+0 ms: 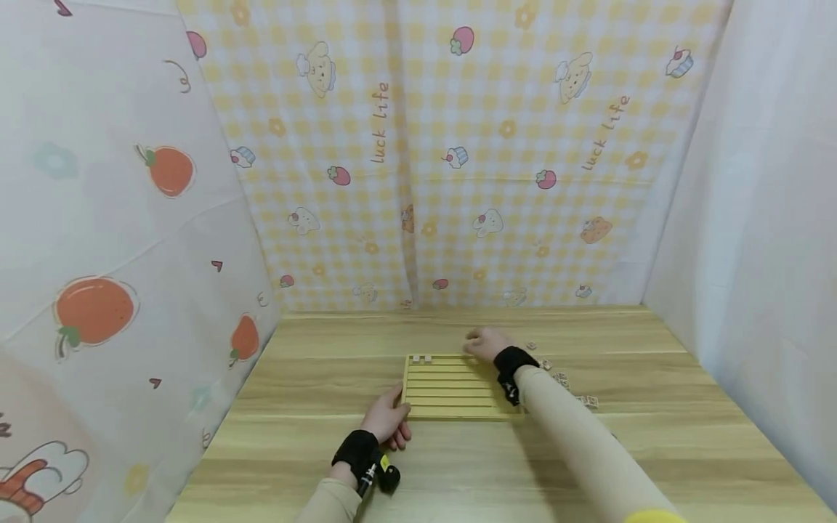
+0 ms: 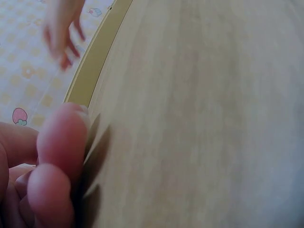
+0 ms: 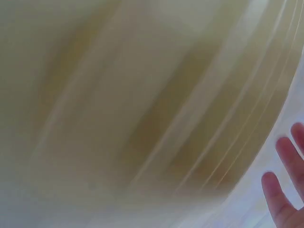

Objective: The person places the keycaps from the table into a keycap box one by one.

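Note:
A yellow slatted tray (image 1: 451, 418) lies on the wooden table, its several grooves running left to right. Two small pale tiles (image 1: 421, 359) sit at the left end of its farthest row. My left hand (image 1: 387, 421) holds the tray's near left corner, thumb by the rim. Close up in the left wrist view, the fingertips (image 2: 64, 142) rest beside the tray's front edge (image 2: 90, 71). Over the far right part of the tray hovers my right hand (image 1: 487, 343); its fingers (image 3: 289, 154) look apart in the right wrist view, with nothing visible between them.
Several loose tiles (image 1: 561, 379) are scattered on the table (image 1: 314, 385) to the right of the tray, partly behind the right forearm. Patterned cloth (image 1: 431, 240) hangs along the table's back, with white cloth at both sides.

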Demonstrator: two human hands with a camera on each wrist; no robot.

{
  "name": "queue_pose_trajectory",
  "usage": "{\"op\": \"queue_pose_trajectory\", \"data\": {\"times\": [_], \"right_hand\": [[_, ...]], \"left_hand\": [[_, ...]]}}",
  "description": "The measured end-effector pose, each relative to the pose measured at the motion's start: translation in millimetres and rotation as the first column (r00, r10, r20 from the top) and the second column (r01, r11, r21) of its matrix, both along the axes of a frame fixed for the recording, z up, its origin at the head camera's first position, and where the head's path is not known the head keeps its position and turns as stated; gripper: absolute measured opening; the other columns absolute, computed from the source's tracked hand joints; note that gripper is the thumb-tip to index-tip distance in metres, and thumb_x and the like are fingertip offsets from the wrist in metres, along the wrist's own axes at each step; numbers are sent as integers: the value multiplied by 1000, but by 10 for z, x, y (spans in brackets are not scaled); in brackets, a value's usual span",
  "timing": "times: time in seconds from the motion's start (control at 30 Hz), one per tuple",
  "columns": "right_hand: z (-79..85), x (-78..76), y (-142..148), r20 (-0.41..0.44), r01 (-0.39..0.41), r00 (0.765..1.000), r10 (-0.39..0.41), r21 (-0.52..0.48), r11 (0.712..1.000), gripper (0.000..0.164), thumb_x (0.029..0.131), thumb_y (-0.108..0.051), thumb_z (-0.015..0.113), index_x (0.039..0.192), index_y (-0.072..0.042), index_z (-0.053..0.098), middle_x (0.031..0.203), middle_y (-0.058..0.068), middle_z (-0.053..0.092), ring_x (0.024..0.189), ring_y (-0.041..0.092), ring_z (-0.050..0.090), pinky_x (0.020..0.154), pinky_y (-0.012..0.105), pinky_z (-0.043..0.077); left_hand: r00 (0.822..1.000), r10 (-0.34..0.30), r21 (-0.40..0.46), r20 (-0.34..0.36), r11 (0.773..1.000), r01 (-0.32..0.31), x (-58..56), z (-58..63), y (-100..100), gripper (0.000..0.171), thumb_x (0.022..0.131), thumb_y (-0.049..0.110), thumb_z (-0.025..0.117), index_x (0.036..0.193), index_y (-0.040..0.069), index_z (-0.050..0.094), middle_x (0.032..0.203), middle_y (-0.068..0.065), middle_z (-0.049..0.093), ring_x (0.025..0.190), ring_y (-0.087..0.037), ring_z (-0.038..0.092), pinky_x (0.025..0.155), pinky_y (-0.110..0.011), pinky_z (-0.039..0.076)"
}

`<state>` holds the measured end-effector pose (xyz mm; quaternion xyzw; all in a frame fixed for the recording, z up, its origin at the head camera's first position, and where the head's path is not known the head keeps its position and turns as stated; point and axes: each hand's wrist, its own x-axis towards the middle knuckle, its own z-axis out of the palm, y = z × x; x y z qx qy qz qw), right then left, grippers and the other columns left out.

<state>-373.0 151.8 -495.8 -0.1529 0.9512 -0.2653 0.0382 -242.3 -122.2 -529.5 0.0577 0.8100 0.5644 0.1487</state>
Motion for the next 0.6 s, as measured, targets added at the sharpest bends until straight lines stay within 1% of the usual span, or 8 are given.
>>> {"op": "queue_pose_trajectory", "data": {"times": [0.07, 0.13, 0.23, 0.3, 0.37, 0.43, 0.53, 0.6], "right_hand": [[-17, 20, -222, -15, -71, 997, 72, 26, 997, 41, 92, -29, 66, 123, -2, 65, 116, 16, 66, 106, 32, 63, 89, 45, 50], [-35, 48, -404, -31, -106, 994, 109, 89, 990, 41, 90, -32, 69, 119, -3, 67, 112, 13, 68, 102, 29, 65, 87, 43, 51], [-66, 81, -594, -68, -102, 991, 116, 179, 979, 38, 86, -37, 72, 110, -7, 72, 103, 7, 71, 93, 23, 66, 82, 38, 52], [-72, 101, -678, -70, -89, 992, 105, 204, 975, 29, 86, -37, 72, 92, -8, 72, 84, 1, 68, 75, 17, 63, 69, 33, 51], [-65, 116, -738, -78, -80, 992, 99, 218, 973, 29, 87, -35, 70, 72, -12, 63, 64, -5, 54, 57, 12, 50, 55, 28, 41], [-34, 137, -791, -86, -79, 991, 100, 219, 972, 42, 88, -34, 69, 58, -15, 47, 50, -9, 34, 47, 11, 33, 48, 26, 29], [44, 187, -853, -113, -79, 988, 105, 217, 973, 52, 88, -32, 69, 52, -17, 35, 43, -13, 14, 44, 9, 21, 45, 25, 20], [95, 227, -884, -136, -75, 985, 106, 217, 973, 55, 87, -30, 71, 50, -17, 33, 42, -14, 10, 43, 9, 20, 44, 24, 20]], "left_hand": [[1000, -2, 4, -4, 1000, 2, 5, -11, 18, 63, 102, 15, 47, 155, 2, 15, 57, -10, 63, 39, -15, 56, 37, -29, 46], [1000, -4, 8, -4, 1000, 4, 7, -25, 42, 63, 102, 15, 47, 154, 2, 15, 57, -10, 63, 39, -15, 56, 37, -29, 46], [1000, -4, 10, 4, 1000, 4, 8, -35, 72, 63, 102, 14, 47, 154, 2, 15, 57, -11, 63, 40, -14, 57, 37, -28, 46], [1000, -5, 14, 8, 1000, 5, 3, -37, 78, 63, 101, 14, 47, 154, 2, 16, 57, -11, 64, 40, -15, 57, 37, -28, 46], [1000, -2, 16, 9, 1000, 2, -7, -37, 72, 62, 102, 14, 46, 155, 3, 16, 57, -12, 63, 40, -15, 57, 37, -28, 46], [1000, 7, 10, 9, 1000, -7, -20, -31, 56, 62, 102, 14, 46, 155, 4, 16, 57, -11, 63, 39, -15, 56, 36, -28, 45], [1000, 18, 3, 3, 1000, -18, -40, -23, 25, 62, 102, 14, 46, 155, 5, 17, 56, -10, 63, 39, -14, 55, 35, -28, 44], [1000, 24, -1, 1, 1000, -24, -47, -20, 12, 62, 101, 14, 47, 155, 5, 18, 56, -10, 63, 38, -14, 55, 35, -28, 44]]}}
